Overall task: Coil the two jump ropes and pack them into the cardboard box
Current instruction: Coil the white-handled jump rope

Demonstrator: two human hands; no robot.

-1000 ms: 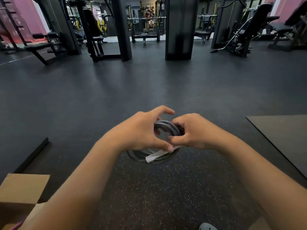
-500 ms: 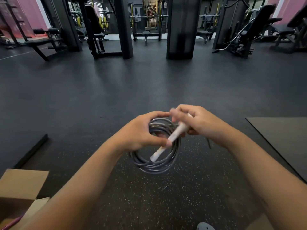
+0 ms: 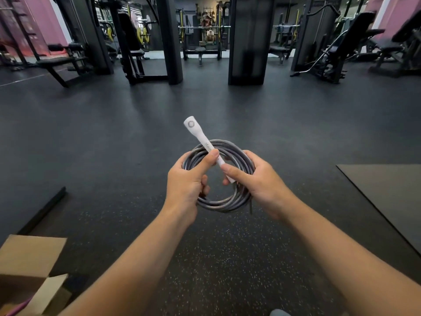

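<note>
A grey jump rope point(image 3: 224, 201) is wound into a round coil held in mid-air at the centre. My left hand point(image 3: 186, 185) grips the coil's left side, its thumb pressed on a white handle point(image 3: 200, 135) that sticks up and away across the coil. My right hand point(image 3: 257, 181) holds the coil's right side and pinches the handle's lower end. An open cardboard box point(image 3: 27, 254) sits at the bottom left on the floor. A pink strip point(image 3: 16, 307), perhaps the second rope, shows inside it.
I stand on dark speckled rubber floor. A grey mat point(image 3: 387, 190) lies to the right and a black bar point(image 3: 43, 210) lies on the floor at the left. Benches, racks and weight machines point(image 3: 330, 53) line the far side.
The white handle swung from pointing down across the coil to sticking up past its top. The coil is now held flatter and more open toward me, hands a little further apart.
</note>
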